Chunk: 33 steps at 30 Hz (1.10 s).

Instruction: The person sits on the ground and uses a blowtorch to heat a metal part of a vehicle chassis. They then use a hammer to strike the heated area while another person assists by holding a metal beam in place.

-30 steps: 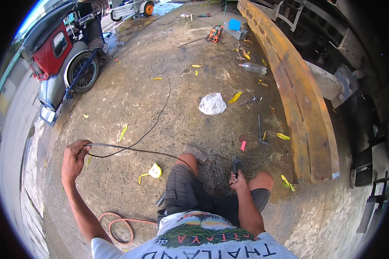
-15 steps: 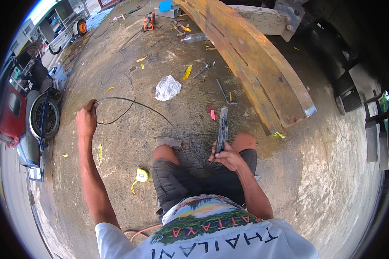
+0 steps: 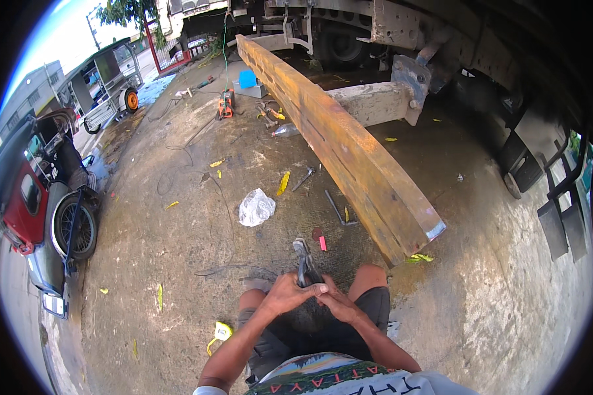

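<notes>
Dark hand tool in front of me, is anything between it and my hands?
Nothing visible is: the left hand and right hand come together at the near end of the dark hand tool. The small pink piece lies right of its far end, not between.

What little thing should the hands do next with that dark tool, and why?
I think the right hand might firm its grip on the dark tool. It meets the left hand around the tool's lower end, while the top end sticks out ahead with nothing holding it up.
</notes>
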### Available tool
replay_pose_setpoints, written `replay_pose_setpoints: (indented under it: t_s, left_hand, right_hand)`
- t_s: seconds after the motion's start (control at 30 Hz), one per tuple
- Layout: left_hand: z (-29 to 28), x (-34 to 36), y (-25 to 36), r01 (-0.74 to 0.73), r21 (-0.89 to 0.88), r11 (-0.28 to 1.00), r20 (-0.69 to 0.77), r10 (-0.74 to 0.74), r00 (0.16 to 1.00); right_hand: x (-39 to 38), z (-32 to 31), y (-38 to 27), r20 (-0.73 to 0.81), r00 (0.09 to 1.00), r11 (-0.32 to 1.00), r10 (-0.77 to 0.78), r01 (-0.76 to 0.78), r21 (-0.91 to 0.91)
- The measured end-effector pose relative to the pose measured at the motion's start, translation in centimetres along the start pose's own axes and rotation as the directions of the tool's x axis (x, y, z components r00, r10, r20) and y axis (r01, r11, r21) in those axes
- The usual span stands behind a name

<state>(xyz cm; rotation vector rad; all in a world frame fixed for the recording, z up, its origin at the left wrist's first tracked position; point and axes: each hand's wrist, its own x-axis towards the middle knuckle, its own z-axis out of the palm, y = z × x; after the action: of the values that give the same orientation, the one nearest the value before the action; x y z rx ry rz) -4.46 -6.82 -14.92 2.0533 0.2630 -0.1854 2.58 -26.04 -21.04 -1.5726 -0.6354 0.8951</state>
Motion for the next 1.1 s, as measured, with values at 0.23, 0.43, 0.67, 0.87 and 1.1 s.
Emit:
replay_pose_setpoints:
  t_s: [0.23, 0.43, 0.67, 0.87, 1.1]
  left_hand:
    - [3.2, -2.3, -1.6, 0.058, -0.547, 0.835, -0.062, -0.11, 0.992]
    - [5.8, -2.5, -3.4, 0.078, -0.519, 0.851, -0.106, -0.155, 0.982]
    - [7.4, -3.1, -6.0, -0.16, -0.449, 0.879, -0.116, 0.12, 0.986]
    - [6.2, -4.0, -2.6, -0.055, -0.75, 0.66, -0.003, 0.08, 0.997]
    - [6.7, -3.8, -3.3, -0.016, -0.684, 0.729, 0.056, 0.074, 0.996]
  right_hand:
    - [-0.8, 1.4, 1.1, -0.006, 0.984, 0.945, -0.176, 0.167, -0.281]
    - [-1.1, 1.2, 0.1, 0.014, 1.0, 0.923, -0.024, 0.027, -0.383]
    - [-2.3, 0.4, 4.2, -0.116, 0.988, 0.945, -0.099, 0.057, -0.321]
    - [-3.4, -0.9, 1.9, 0.018, 0.996, 0.994, 0.085, -0.084, -0.063]
    - [-3.0, -1.6, 1.4, 0.148, 0.989, 0.999, 0.015, -0.009, -0.047]
